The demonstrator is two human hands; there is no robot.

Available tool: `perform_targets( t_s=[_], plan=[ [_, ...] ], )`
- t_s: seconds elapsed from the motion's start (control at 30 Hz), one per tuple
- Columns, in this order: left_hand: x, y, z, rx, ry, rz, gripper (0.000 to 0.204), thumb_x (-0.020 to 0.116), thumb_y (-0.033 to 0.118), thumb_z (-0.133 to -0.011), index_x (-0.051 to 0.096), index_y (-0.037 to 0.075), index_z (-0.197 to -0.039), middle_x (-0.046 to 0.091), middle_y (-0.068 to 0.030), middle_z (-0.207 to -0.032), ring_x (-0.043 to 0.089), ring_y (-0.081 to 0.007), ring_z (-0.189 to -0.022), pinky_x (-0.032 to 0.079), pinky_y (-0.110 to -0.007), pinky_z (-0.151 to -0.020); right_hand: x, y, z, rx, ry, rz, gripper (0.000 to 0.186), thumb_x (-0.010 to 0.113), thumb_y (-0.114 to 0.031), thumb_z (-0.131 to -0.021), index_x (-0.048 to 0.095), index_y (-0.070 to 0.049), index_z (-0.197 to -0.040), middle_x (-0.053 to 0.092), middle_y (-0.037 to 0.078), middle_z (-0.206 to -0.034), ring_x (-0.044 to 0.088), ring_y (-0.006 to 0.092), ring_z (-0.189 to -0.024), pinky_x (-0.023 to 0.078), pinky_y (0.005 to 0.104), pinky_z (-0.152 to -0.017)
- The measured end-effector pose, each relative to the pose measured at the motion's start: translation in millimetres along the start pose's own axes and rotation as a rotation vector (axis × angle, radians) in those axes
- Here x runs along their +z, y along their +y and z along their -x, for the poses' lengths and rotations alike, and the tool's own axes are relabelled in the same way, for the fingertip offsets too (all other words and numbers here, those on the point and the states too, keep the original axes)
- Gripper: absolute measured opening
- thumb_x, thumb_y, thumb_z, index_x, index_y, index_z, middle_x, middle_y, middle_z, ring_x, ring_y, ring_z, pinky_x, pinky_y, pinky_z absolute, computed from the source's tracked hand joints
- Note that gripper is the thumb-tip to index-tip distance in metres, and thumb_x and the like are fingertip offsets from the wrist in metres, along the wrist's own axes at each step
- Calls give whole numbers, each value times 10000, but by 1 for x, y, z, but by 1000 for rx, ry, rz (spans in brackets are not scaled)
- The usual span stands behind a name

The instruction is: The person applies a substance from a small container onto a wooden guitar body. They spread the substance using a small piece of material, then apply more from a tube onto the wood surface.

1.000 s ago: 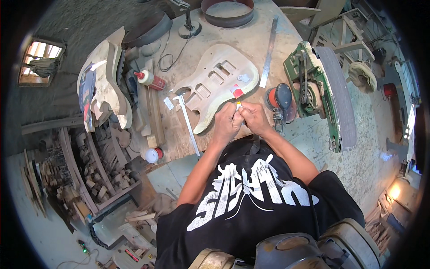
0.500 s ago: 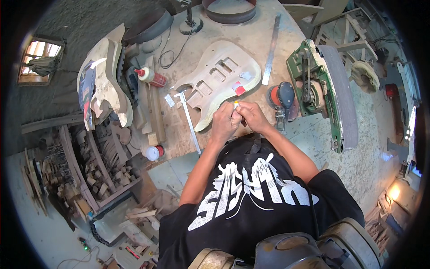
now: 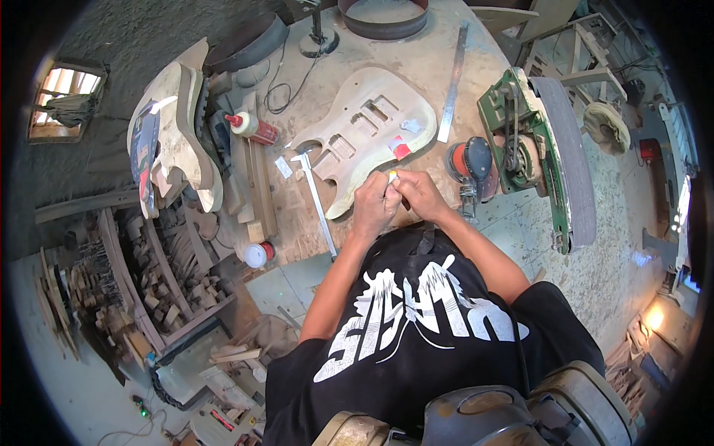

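My left hand [image 3: 373, 201] and my right hand [image 3: 420, 195] meet at the bench's near edge, fingers closed together around a small white piece with a yellow tip [image 3: 393, 175]. Most of that piece is hidden by my fingers, so its kind cannot be made out. Just beyond them lies a pale wooden electric guitar body [image 3: 355, 123] with routed pickup cavities. A red-and-white scrap [image 3: 400, 149] and a small bluish piece [image 3: 411, 125] rest on it. Left of the body, a caliper [image 3: 315, 197] lies flat, close to a small pale card [image 3: 283, 166].
A steel ruler [image 3: 452, 85] lies on the bench [image 3: 476, 56] at the far right. Nearer stand an orbital sander [image 3: 476, 158] and a green belt sander [image 3: 509, 134]. To the left are a red glue bottle [image 3: 256, 128], a round tub [image 3: 256, 255] and stacked guitar bodies [image 3: 177, 134].
The view has shifted very slightly. Both hands stay together at the same spot, still pinching the small piece.
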State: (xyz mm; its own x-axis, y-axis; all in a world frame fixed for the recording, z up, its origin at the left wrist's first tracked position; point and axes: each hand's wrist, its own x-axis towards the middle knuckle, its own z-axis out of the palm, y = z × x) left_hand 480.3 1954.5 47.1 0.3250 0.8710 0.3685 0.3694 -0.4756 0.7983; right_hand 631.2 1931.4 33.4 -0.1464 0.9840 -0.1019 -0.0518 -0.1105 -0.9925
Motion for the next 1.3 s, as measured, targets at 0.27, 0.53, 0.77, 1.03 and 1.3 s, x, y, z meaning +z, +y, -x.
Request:
perform_targets(
  t_s=[0.27,0.53,0.77,1.03,1.3],
  plan=[
    [-5,-1,3,-2,-25,-4,227,587,165,-885,472,-1,-781,476,-179,-702,522,-381,-600,434,-465,-549,11,-11,2,6,53,-42,266,509,-165,-957,537,-21,-736,490,-5,-601,474,66,-533,362,282,-480],
    [-6,-2,9,44,-2,-20,208,603,143,-862,476,10,-764,472,-163,-695,517,-356,-599,433,-452,-547,13,-8,2,26,13,-90,263,474,-158,-944,553,-15,-738,514,5,-610,487,83,-506,391,276,-462],
    [-6,-3,10,57,2,-42,217,604,146,-870,478,13,-755,468,-153,-692,518,-348,-594,434,-451,-552,8,-1,0,30,-48,-142,278,486,-191,-966,565,-27,-757,526,7,-637,508,92,-513,405,265,-459],
    [-8,-3,16,48,-31,-27,179,588,118,-866,475,3,-787,457,-168,-720,511,-368,-630,432,-467,-577,6,-7,5,71,-53,-39,285,484,-208,-970,582,-31,-768,530,6,-628,520,79,-511,419,259,-465],
    [-3,7,16,38,-33,-10,125,576,60,-857,474,-11,-840,453,-181,-774,504,-381,-671,439,-474,-613,0,-2,7,58,-82,-92,295,475,-223,-961,598,-34,-771,548,0,-630,520,75,-517,424,251,-471]
  ],
)
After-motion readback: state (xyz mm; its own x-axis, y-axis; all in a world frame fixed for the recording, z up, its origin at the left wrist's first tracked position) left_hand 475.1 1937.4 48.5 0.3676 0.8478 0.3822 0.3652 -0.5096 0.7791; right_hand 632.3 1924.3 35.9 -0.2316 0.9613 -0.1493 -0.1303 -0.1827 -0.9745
